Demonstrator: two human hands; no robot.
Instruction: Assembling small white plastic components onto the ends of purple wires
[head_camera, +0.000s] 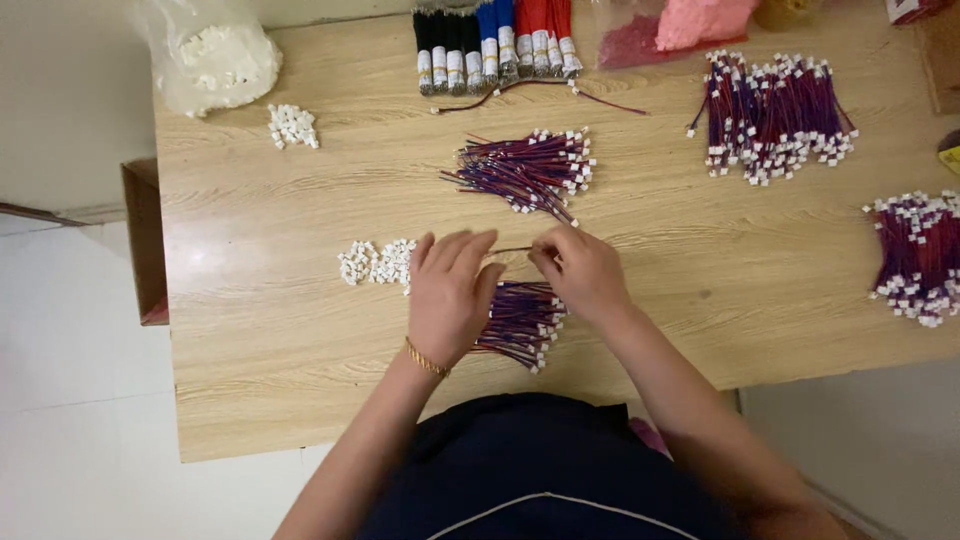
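While I am watching from the head view, both hands are working over the pale wood-grain counter (250, 300). Left hand (448, 295) and right hand (583, 272) are pinching opposite ends of a thin red-and-blue wire (512, 250), fingers pressed together. Just beneath them a loose bundle of red-and-blue wires with white plugs (522, 318) is lying on the counter. Small white plastic connectors (377, 263) are sitting just beside the left hand; a gold bracelet (426, 358) is circling that wrist.
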